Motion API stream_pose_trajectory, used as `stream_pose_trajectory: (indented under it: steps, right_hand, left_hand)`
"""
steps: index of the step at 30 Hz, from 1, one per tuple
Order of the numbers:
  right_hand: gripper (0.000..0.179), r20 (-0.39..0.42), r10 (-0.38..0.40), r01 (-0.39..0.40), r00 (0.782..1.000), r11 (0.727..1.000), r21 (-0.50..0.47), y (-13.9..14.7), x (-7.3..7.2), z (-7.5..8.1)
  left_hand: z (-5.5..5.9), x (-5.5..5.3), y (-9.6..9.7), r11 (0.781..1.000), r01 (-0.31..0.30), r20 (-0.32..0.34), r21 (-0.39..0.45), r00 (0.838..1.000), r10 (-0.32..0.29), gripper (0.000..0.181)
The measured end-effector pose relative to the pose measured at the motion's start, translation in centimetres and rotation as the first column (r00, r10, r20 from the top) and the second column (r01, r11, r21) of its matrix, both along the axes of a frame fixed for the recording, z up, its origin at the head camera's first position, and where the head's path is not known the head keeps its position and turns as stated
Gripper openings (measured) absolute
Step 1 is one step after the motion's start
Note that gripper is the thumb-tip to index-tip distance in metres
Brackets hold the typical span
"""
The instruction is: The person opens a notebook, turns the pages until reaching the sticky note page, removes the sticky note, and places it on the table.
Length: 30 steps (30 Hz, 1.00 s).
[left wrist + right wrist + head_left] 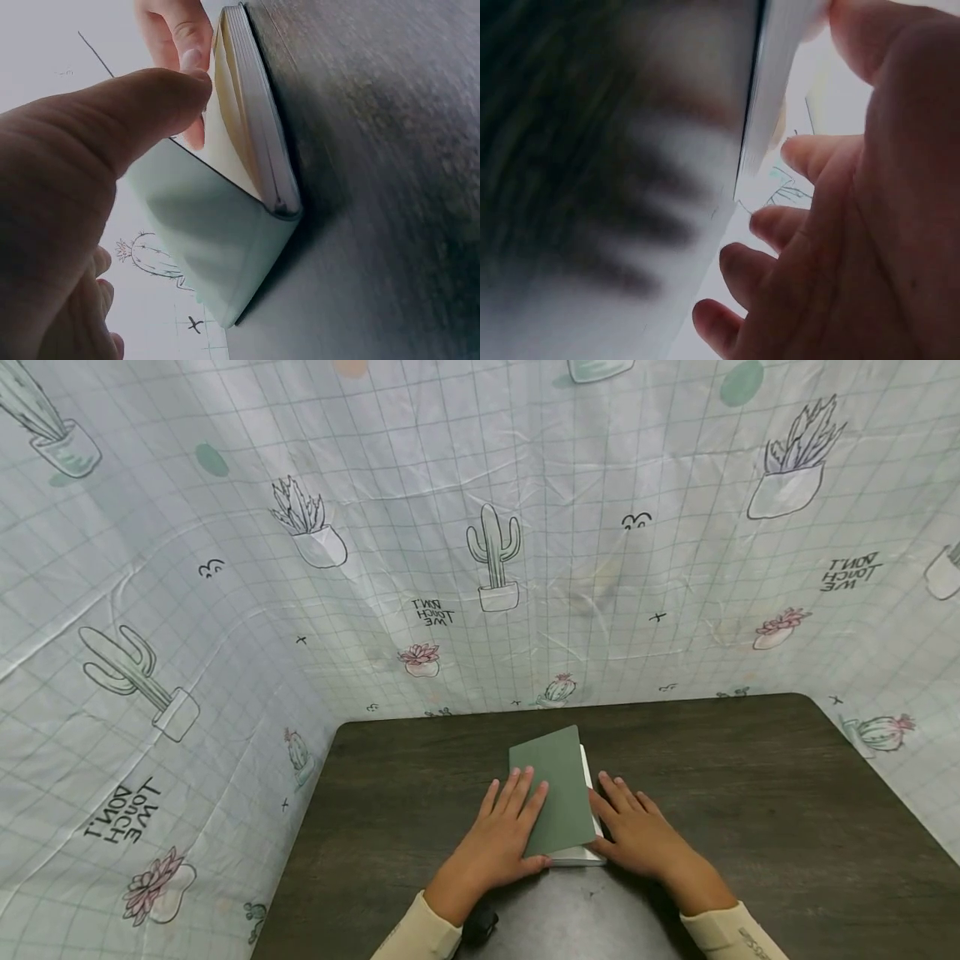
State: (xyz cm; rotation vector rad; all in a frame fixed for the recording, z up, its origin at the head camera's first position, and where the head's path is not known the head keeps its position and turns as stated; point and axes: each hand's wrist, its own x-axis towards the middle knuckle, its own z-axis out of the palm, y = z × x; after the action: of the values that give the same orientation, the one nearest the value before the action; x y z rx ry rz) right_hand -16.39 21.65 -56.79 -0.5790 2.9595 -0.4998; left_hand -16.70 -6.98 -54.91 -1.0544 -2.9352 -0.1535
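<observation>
A notebook (557,797) with a plain green cover lies on the dark wooden table. Its cover (217,217) stands partly lifted at an angle, and cream pages (232,112) show beneath it in the left wrist view. My left hand (498,835) lies along the cover's left side, fingers straight and spread, with the thumb by the near edge. At the right edge, my right hand (645,839) has its thumb and index finger at the cover's free edge and the pages. Its other fingers (746,274) extend loosely beside the page block. Whether it pinches any paper is hidden.
The wooden table (750,777) spreads to both sides of the notebook. A white cloth (570,527) printed with cacti and a grid hangs behind and at the sides. Below my left wrist sits a small black object (480,925).
</observation>
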Motion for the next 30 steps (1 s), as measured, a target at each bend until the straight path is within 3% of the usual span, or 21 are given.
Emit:
stream_pose_trajectory:
  steps: [10,22,26,30]
  right_hand:
    - [0.087,-0.024,-0.009,0.009,1.000,1.000,0.000,-0.2,0.1,-0.2]
    - [0.087,-0.021,-0.034,0.034,0.999,0.999,-0.034,-0.2,0.2,-0.4]
    - [0.090,0.001,-0.032,0.032,0.999,0.999,-0.038,-0.2,0.1,-0.4]
    - [0.091,0.019,-0.024,0.025,1.000,0.999,-0.044,-0.2,0.1,-0.5]
  left_hand:
    - [0.1,0.3,-0.2,0.999,-0.034,0.007,0.006,0.999,0.034,0.118]
    - [0.0,1.2,-1.9,0.990,-0.071,-0.108,0.118,0.991,0.084,0.122]
    - [-0.3,1.5,-2.8,0.971,-0.090,-0.110,0.221,0.987,0.117,0.123]
    - [-0.9,1.8,-3.8,0.923,-0.127,-0.065,0.362,0.985,0.161,0.122]
